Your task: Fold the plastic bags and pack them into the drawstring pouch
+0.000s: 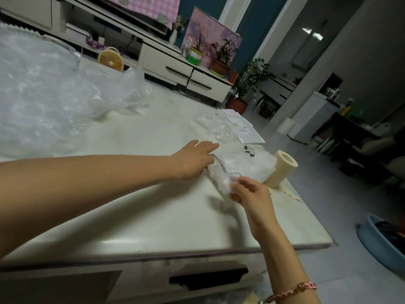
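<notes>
My left hand point(195, 160) flat, fingers straight, at pouch point(254, 164) mouth. My right hand point(249, 194) pinches folded bag point(219, 177), touching pouch, over table point(142, 216).

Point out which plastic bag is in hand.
The folded bag pinched by the right hand beside the white pouch; the big heap and the crumpled bag by the papers lie untouched.

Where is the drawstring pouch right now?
In the head view the drawstring pouch lies right of centre on the table, between the left hand at its mouth and the cream roll; the right hand pinches a folded plastic bag there.
</notes>
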